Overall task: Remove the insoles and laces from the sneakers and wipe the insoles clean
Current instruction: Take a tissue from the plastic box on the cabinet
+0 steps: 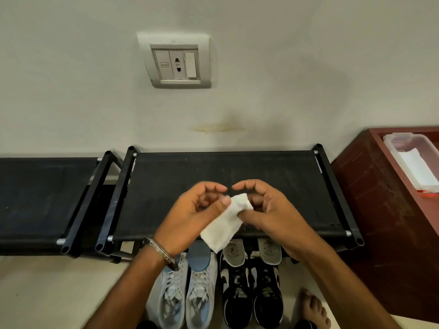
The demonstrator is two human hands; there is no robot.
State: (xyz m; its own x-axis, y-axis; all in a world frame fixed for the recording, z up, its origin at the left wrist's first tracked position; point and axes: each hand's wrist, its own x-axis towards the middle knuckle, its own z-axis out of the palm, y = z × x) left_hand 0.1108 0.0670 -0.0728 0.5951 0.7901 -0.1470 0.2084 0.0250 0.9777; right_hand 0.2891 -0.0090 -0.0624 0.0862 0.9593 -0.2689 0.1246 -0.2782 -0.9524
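Both hands hold a folded white cloth (224,224) above the black shoe rack (166,186). My left hand (197,214) pinches its upper left edge with the thumb. My right hand (268,210) pinches the right edge, fingers curled. Below on the floor stand a pair of white and light-blue sneakers (187,293) with laces in, and a pair of black and white sneakers (254,288). A blue insole (199,255) sticks out of the right white sneaker. Two grey insoles (234,254) (269,251) stick up from the black pair.
A second black rack (35,198) stands to the left. A dark red cabinet (380,186) at the right carries a clear plastic box (413,160) with white sheets. A bare foot (313,307) rests on the floor right of the sneakers. A wall socket (177,61) is above.
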